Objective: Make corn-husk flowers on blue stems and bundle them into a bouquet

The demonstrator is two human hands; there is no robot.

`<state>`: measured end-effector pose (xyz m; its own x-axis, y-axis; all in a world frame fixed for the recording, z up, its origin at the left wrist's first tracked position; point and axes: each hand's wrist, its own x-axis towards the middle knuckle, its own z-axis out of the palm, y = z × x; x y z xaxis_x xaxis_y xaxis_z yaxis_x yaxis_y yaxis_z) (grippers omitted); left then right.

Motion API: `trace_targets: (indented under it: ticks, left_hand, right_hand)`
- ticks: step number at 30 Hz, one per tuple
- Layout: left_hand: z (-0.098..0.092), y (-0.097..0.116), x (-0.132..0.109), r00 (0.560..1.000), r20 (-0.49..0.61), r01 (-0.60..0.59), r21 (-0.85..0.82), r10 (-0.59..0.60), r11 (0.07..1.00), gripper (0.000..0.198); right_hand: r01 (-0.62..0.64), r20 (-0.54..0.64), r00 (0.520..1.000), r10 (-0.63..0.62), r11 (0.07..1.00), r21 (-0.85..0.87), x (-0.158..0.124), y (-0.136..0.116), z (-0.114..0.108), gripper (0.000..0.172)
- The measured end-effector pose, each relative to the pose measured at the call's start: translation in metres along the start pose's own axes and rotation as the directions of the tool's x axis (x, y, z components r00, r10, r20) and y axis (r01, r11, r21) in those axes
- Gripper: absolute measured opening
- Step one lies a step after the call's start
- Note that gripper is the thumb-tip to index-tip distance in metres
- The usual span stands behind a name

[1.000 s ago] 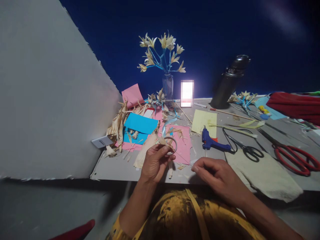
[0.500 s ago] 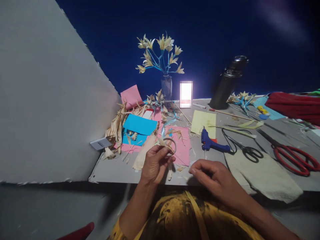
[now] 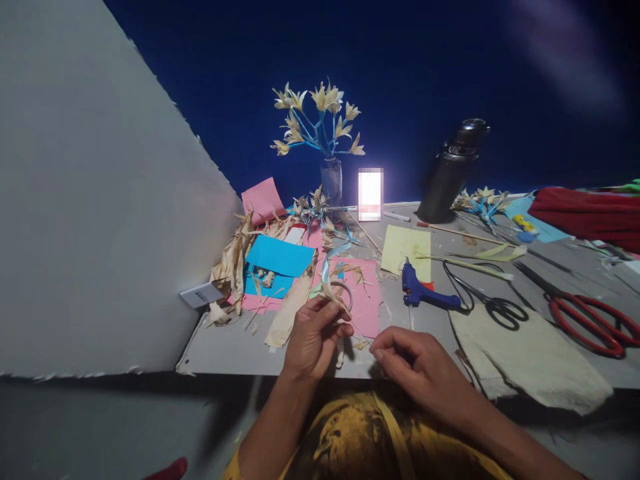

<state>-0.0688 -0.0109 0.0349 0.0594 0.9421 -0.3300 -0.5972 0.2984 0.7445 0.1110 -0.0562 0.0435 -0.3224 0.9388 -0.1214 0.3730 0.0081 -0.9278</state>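
Observation:
My left hand is closed at the table's front edge, pinching a small piece of dried corn husk that lies against a tape ring. My right hand sits just to the right of it, fingers curled in a pinch toward the left hand; what it holds is too thin to make out. Below both hands is my yellow patterned shirt.
The grey table carries pink paper, blue paper, yellow paper, husk scraps, a blue glue gun, black scissors, red scissors, a husk sheet, a vase of husk flowers and a dark bottle.
My right hand has slid a little left, closer to the left hand. The left hand has kept its pinch on the husk. The camera has tilted slightly.

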Motion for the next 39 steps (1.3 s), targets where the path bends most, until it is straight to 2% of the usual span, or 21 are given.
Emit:
trace_targets:
  ticks: [9,15,18,23,33,37,39]
  left_hand:
    - [0.001,0.001,0.000,1.000,0.015,-0.012,0.022,0.011,1.000,0.027]
    - [0.002,-0.004,0.003,0.982,0.169,0.116,-0.209,-0.081,0.971,0.021]
    - [0.004,-0.006,0.003,0.979,0.184,0.136,-0.266,-0.089,0.954,0.023]
    - [0.006,-0.006,0.003,0.982,0.177,0.104,-0.240,-0.062,0.965,0.026]
    - [0.004,-0.006,0.002,0.980,0.157,0.140,-0.128,-0.119,0.982,0.029]
    - [0.007,-0.007,0.000,0.994,0.105,0.037,-0.059,-0.031,0.998,0.027]
    - [0.008,-0.010,0.000,0.995,0.087,-0.051,-0.010,0.052,0.999,0.024]
  right_hand:
    - [-0.027,-0.044,0.999,0.033,0.992,0.121,0.002,0.003,0.008,0.022]
    - [-0.068,0.037,0.998,0.060,0.958,0.279,0.008,0.011,0.010,0.027]
    - [-0.064,0.061,0.997,0.048,0.951,0.302,0.008,0.013,0.010,0.029]
    - [-0.061,0.029,0.998,0.054,0.950,0.308,0.008,0.015,0.012,0.029]
    - [-0.022,-0.054,0.998,0.036,0.970,0.243,0.009,0.012,0.013,0.028]
    - [0.007,-0.013,1.000,-0.005,0.976,0.216,0.009,0.014,0.011,0.028]
    - [0.066,-0.057,0.997,-0.057,0.983,0.173,0.012,0.012,0.009,0.028]
